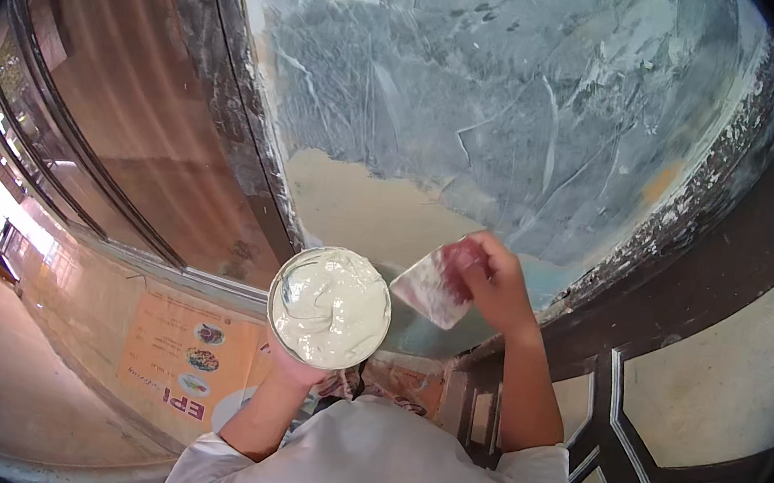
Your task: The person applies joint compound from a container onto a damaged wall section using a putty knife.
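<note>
My left hand (295, 365) supports a round tub (327, 366) from below, its fingers mostly hidden under it. Thick off-white putty (330, 321) with swirl marks fills the tub nearly to the rim. Just to the right, my right hand (501, 293) grips a wide putty knife (429, 292) by its reddish part. White putty smears the blade, whose edge points left toward the tub without visibly touching it. Beyond both hands rises a wall panel (481, 90), patchy grey-blue with pale streaks and a beige area low down.
A dark wooden frame (239, 120), spotted with putty, borders the panel on the left, beside brown glazed panes (126, 97). Dark trim (675, 227) edges the right side, near a dark lattice with pale panels (704, 392). An orange printed sheet (169, 350) lies below left.
</note>
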`<state>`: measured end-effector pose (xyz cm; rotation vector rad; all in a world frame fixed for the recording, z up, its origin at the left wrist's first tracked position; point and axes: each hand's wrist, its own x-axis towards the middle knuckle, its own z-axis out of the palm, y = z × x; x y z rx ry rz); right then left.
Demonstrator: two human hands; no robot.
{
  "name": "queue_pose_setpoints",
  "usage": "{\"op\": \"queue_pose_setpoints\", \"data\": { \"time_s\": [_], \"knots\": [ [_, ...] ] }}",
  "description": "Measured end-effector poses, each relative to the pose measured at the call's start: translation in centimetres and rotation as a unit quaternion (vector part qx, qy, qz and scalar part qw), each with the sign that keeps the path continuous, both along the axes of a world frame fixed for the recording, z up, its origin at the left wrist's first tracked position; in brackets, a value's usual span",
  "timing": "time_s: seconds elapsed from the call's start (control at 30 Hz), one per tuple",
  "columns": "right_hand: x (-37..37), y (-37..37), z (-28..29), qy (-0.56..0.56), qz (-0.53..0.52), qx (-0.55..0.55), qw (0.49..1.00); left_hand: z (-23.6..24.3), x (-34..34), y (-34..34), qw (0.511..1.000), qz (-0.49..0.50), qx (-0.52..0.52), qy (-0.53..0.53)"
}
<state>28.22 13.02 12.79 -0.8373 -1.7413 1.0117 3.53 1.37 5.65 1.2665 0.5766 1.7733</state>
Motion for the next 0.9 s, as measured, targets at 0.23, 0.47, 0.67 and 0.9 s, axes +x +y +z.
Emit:
{"op": "queue_pose_setpoints", "data": {
  "time_s": [0.23,0.47,0.67,0.9],
  "knots": [
    [-4.0,0.0,1.8,-0.185,0.049,0.042,0.981,1.8,-2.1,-0.1,0.907,-0.228,-0.104,-0.338],
    [-8.3,-0.1,6.8,-0.297,0.037,0.161,0.94,0.7,-5.6,-0.3,0.87,-0.245,-0.185,-0.386],
    [-12.0,0.7,8.7,-0.319,0.047,0.34,0.883,0.1,-7.1,-0.5,0.873,-0.267,-0.173,-0.369],
    [-15.7,0.8,10.6,-0.305,0.081,0.476,0.821,0.2,-8.2,-0.2,0.851,-0.298,-0.209,-0.377]
  ]
}}
